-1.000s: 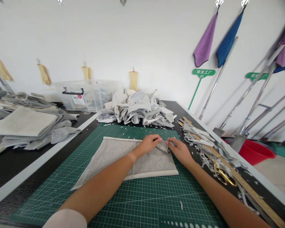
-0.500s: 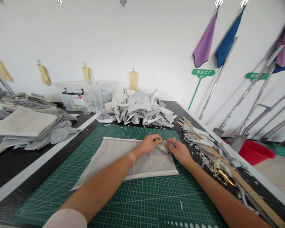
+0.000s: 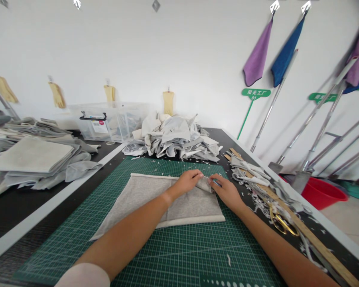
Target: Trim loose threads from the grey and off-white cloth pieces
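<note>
A grey piece of fabric with pale edge strips lies on the green cutting mat. Its far right corner is lifted and folded over. My left hand pinches the fabric's edge there, fingers closed. Just to the right, my right hand is closed on a slim blue-handled tool, whose thin end points toward the left fingertips. Fingers hide most of the tool, so its exact kind does not show.
Behind the mat rises a heap of grey fabric pieces. Folded fabric is stacked at left, near a clear plastic box. Gold-handled scissors, a wooden ruler and scraps lie at right. A red basin stands beyond the table.
Both hands stay at the folded corner with almost no movement. The camera view has shifted very slightly.
</note>
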`<action>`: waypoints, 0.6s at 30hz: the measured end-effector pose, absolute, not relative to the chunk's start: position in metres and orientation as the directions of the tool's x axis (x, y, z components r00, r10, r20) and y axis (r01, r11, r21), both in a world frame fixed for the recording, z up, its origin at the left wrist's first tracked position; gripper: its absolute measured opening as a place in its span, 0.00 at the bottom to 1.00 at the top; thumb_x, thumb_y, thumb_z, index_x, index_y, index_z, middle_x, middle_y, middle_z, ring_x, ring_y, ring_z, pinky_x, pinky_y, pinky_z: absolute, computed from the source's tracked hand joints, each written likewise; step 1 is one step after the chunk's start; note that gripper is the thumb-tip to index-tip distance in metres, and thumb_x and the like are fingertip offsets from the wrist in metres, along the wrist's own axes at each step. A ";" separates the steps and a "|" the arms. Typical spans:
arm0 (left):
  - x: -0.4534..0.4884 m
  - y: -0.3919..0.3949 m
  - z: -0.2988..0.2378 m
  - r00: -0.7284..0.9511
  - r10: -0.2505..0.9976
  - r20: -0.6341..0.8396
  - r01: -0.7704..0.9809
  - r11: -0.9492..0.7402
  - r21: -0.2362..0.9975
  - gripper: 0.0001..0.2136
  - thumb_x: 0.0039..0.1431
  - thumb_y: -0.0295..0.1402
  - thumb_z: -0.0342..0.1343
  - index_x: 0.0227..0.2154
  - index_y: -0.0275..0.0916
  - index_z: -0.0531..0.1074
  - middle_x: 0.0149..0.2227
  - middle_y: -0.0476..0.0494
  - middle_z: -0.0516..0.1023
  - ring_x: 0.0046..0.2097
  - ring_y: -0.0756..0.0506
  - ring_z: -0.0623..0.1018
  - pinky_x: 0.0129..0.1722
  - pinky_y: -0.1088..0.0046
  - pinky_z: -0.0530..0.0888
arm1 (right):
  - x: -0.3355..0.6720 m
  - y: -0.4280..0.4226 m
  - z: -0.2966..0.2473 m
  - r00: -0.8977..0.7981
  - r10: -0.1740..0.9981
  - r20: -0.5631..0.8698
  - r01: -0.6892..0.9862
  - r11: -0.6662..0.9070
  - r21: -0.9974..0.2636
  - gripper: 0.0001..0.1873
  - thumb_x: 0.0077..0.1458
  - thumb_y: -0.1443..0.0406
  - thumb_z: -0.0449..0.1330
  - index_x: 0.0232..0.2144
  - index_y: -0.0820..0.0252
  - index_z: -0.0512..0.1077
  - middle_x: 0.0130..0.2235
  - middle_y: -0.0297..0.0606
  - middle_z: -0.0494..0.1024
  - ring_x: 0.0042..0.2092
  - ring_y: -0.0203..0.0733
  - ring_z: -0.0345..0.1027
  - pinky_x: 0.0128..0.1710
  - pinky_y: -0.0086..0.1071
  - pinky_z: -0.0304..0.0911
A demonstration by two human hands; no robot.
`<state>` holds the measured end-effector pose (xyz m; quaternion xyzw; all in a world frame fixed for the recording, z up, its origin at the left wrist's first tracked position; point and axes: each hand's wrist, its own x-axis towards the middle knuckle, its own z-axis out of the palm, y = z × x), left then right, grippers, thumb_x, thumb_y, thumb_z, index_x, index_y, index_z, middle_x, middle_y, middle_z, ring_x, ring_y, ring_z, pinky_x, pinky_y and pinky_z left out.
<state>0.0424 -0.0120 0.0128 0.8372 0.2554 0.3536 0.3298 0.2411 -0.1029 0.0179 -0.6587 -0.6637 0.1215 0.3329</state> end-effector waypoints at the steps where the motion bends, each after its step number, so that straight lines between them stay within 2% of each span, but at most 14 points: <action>1: 0.043 -0.011 0.013 0.616 0.666 0.421 0.193 -0.646 0.739 0.16 0.68 0.41 0.47 0.35 0.37 0.76 0.33 0.47 0.78 0.36 0.48 0.74 0.39 0.74 0.68 | 0.241 -0.103 0.018 0.093 0.957 0.275 0.796 0.094 -0.598 0.19 0.62 0.46 0.51 0.41 0.48 0.73 0.30 0.31 0.78 0.33 0.45 0.72 0.37 0.34 0.62; 4: 0.044 -0.009 0.011 0.614 0.683 0.396 0.169 -0.604 0.779 0.15 0.66 0.40 0.50 0.36 0.36 0.77 0.35 0.46 0.80 0.38 0.47 0.76 0.40 0.74 0.70 | 0.240 -0.104 0.020 0.087 0.962 0.259 0.808 0.084 -0.583 0.18 0.62 0.46 0.52 0.40 0.48 0.73 0.30 0.30 0.77 0.33 0.43 0.71 0.36 0.32 0.61; 7: 0.045 -0.009 0.009 0.624 0.690 0.367 0.136 -0.559 0.818 0.11 0.62 0.37 0.55 0.38 0.36 0.78 0.40 0.43 0.82 0.42 0.46 0.78 0.46 0.72 0.71 | 0.240 -0.105 0.021 0.051 0.962 0.269 0.821 0.113 -0.560 0.19 0.63 0.47 0.50 0.35 0.49 0.72 0.30 0.30 0.77 0.33 0.42 0.70 0.35 0.31 0.59; 11: 0.046 -0.010 0.004 0.641 0.668 0.378 0.122 -0.574 0.810 0.09 0.59 0.33 0.58 0.40 0.38 0.79 0.42 0.44 0.82 0.45 0.45 0.79 0.50 0.71 0.71 | 0.239 -0.106 0.021 0.030 0.958 0.285 0.827 0.136 -0.546 0.20 0.65 0.48 0.49 0.30 0.52 0.68 0.29 0.29 0.75 0.34 0.41 0.69 0.35 0.30 0.57; 14: 0.046 -0.012 0.002 0.631 0.668 0.396 0.191 -0.628 0.755 0.09 0.59 0.34 0.58 0.41 0.41 0.79 0.43 0.45 0.82 0.46 0.44 0.78 0.51 0.70 0.71 | 0.238 -0.106 0.021 0.043 0.960 0.277 0.831 0.120 -0.544 0.21 0.65 0.47 0.49 0.29 0.52 0.68 0.28 0.30 0.74 0.34 0.41 0.69 0.34 0.29 0.57; 18: 0.045 -0.017 0.004 0.596 0.672 0.439 0.366 -0.714 0.597 0.08 0.60 0.35 0.58 0.40 0.44 0.80 0.42 0.45 0.81 0.47 0.42 0.76 0.53 0.65 0.68 | 0.238 -0.107 0.022 0.040 0.961 0.272 0.845 0.113 -0.523 0.20 0.65 0.48 0.49 0.31 0.51 0.70 0.30 0.30 0.76 0.34 0.42 0.70 0.36 0.30 0.57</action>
